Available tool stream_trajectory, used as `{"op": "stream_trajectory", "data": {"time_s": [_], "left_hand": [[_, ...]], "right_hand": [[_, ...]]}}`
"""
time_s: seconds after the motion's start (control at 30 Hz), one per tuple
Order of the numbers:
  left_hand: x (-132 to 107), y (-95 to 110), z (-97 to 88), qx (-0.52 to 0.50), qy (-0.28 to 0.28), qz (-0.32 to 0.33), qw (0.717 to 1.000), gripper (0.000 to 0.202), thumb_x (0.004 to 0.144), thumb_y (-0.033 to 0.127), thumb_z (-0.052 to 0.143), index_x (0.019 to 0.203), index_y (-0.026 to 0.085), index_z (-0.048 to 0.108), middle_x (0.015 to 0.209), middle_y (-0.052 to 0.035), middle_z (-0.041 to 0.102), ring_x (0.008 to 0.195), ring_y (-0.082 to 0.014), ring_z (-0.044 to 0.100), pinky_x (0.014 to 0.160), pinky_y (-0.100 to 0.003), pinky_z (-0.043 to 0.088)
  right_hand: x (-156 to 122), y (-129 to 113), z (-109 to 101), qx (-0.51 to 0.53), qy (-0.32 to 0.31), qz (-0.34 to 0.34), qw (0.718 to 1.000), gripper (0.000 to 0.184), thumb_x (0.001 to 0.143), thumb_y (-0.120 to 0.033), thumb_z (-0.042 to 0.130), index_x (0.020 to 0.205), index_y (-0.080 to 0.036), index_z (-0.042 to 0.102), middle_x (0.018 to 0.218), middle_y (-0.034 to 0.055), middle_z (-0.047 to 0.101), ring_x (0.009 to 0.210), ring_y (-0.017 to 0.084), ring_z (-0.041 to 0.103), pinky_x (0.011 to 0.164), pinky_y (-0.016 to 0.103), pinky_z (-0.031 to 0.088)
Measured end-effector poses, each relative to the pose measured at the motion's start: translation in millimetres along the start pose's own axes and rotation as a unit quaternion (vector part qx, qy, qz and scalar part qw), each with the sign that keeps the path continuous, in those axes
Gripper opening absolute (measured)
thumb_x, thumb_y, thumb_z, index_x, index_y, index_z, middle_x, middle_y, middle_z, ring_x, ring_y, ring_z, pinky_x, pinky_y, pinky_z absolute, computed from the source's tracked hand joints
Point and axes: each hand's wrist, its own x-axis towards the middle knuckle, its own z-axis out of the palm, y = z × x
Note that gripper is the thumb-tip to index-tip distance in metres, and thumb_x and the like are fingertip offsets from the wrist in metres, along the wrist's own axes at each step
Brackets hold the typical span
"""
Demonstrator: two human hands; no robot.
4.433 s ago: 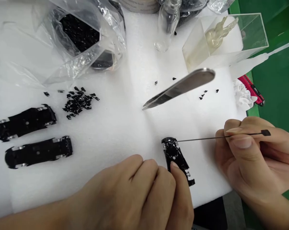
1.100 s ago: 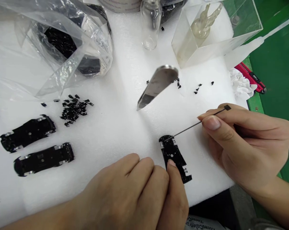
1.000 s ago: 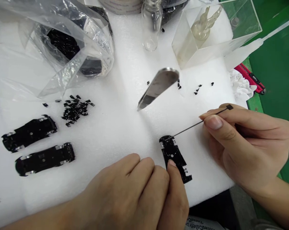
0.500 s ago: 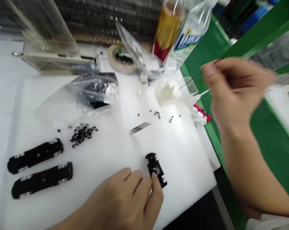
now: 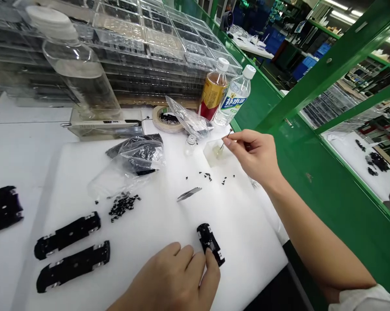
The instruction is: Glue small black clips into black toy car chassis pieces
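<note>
My left hand (image 5: 178, 276) is closed, its index finger and thumb on the near end of a small black car-chassis-like part (image 5: 208, 237) lying on the white board (image 5: 162, 216). In my right hand (image 5: 255, 151), pinched between thumb and index finger, is a thin dark needle-like stick (image 5: 222, 146). Its lower tip points down into a small whitish block-shaped holder (image 5: 210, 156) with something pale yellow in it; whether it touches is unclear. A pointed metal blade (image 5: 189, 194) lies between the hands. Tiny black pieces (image 5: 208, 176) are scattered near the holder.
A heap of tiny black pieces (image 5: 122, 205), two longer black chassis parts (image 5: 73, 263) and a clear bag (image 5: 136, 157) lie to the left. Behind stand a tape roll (image 5: 159, 123), drink bottles (image 5: 233, 97) and stacked clear trays (image 5: 162, 39). A green frame (image 5: 298, 155) borders the right.
My right hand has moved left with the stick, bringing its tip to the small holder. The view has tilted up. My left hand stays on the black part.
</note>
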Motion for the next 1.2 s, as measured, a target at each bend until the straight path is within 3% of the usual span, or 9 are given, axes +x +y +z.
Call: {"op": "stream_trajectory", "data": {"time_s": [0.1, 0.17, 0.33, 0.47, 0.6, 0.8, 0.97, 1.1, 1.2], "left_hand": [[4, 1, -3.1, -0.008, 0.012, -0.01, 1.0, 0.03, 0.081, 0.007, 0.073, 0.11, 0.008, 0.079, 0.073, -0.0047, 0.066, 0.055, -0.0226, 0.058, 0.041, -0.039, 0.046], [6, 2, -4.1, -0.015, 0.024, -0.015, 0.999, 0.028, 0.082, 0.01, 0.078, 0.109, 0.007, 0.08, 0.07, -0.0036, 0.063, 0.053, -0.0226, 0.055, 0.039, -0.039, 0.041], [9, 3, -6.3, -0.042, 0.021, -0.031, 0.998, 0.025, 0.087, 0.018, 0.084, 0.108, 0.004, 0.081, 0.068, -0.0037, 0.063, 0.051, -0.0213, 0.051, 0.039, -0.038, 0.037], [10, 4, -10.4, -0.065, 0.004, -0.035, 0.997, 0.033, 0.087, 0.017, 0.084, 0.115, -0.001, 0.081, 0.067, -0.0041, 0.065, 0.051, -0.0219, 0.053, 0.039, -0.04, 0.038], [9, 4, -12.5, -0.088, -0.027, -0.038, 0.995, 0.033, 0.091, 0.018, 0.081, 0.118, -0.001, 0.081, 0.068, -0.0046, 0.066, 0.052, -0.0228, 0.054, 0.039, -0.041, 0.04], [13, 0, -14.3, -0.103, -0.043, -0.022, 0.994, 0.033, 0.093, 0.013, 0.074, 0.122, -0.004, 0.079, 0.069, -0.0052, 0.067, 0.052, -0.0227, 0.053, 0.038, -0.042, 0.039], [15, 0, -18.2, -0.114, 0.014, -0.005, 0.993, 0.031, 0.098, 0.023, 0.086, 0.116, -0.001, 0.079, 0.074, -0.0062, 0.074, 0.055, -0.0219, 0.061, 0.039, -0.042, 0.039], [15, 2, -19.6, -0.129, 0.051, 0.005, 0.99, 0.026, 0.096, 0.021, 0.088, 0.109, 0.001, 0.078, 0.069, -0.0038, 0.072, 0.053, -0.0199, 0.058, 0.041, -0.041, 0.035], [14, 0, -18.8, -0.133, 0.056, 0.021, 0.989, 0.026, 0.097, 0.018, 0.087, 0.111, 0.0, 0.077, 0.067, -0.001, 0.067, 0.053, -0.0194, 0.056, 0.043, -0.042, 0.035]], "right_hand": [[-21, -19, -12, -0.03, -0.019, 0.018, 0.999, 0.02, 0.101, -0.035, 0.088, 0.117, -0.023, 0.087, 0.068, -0.0056, 0.056, 0.06, 0.012, 0.048, 0.062, 0.032, 0.04], [-46, -36, -23, -0.055, -0.019, 0.02, 0.998, 0.013, 0.105, -0.034, 0.085, 0.113, -0.023, 0.085, 0.07, -0.0047, 0.058, 0.061, 0.012, 0.048, 0.063, 0.032, 0.039], [-121, -65, -36, -0.067, -0.182, 0.044, 0.98, 0.013, 0.11, -0.02, 0.075, 0.098, -0.022, 0.075, 0.073, -0.0047, 0.063, 0.056, 0.009, 0.051, 0.054, 0.027, 0.039], [-159, -77, -34, -0.031, -0.24, 0.094, 0.966, 0.017, 0.114, -0.016, 0.067, 0.098, -0.022, 0.07, 0.073, -0.0047, 0.062, 0.058, 0.01, 0.054, 0.054, 0.026, 0.042], [-168, -89, -33, -0.027, -0.288, 0.128, 0.949, 0.01, 0.115, -0.016, 0.065, 0.108, -0.023, 0.069, 0.082, -0.0034, 0.064, 0.067, 0.012, 0.06, 0.061, 0.028, 0.048], [-163, -97, -23, -0.067, -0.298, 0.139, 0.942, 0.017, 0.117, -0.019, 0.059, 0.101, -0.023, 0.066, 0.08, -0.0023, 0.062, 0.065, 0.014, 0.057, 0.058, 0.032, 0.045], [-167, -102, -20, -0.104, -0.279, 0.107, 0.949, 0.017, 0.117, -0.019, 0.058, 0.103, -0.02, 0.069, 0.078, -0.0017, 0.061, 0.063, 0.015, 0.057, 0.058, 0.033, 0.046], [-171, -98, -36, -0.156, -0.229, 0.104, 0.955, 0.016, 0.116, -0.022, 0.063, 0.102, -0.021, 0.069, 0.078, -0.0029, 0.065, 0.062, 0.013, 0.061, 0.059, 0.031, 0.046], [-179, -82, -67, -0.214, -0.181, 0.125, 0.952, 0.017, 0.115, -0.027, 0.066, 0.099, -0.023, 0.071, 0.079, -0.0027, 0.07, 0.062, 0.013, 0.065, 0.06, 0.031, 0.047]]}}
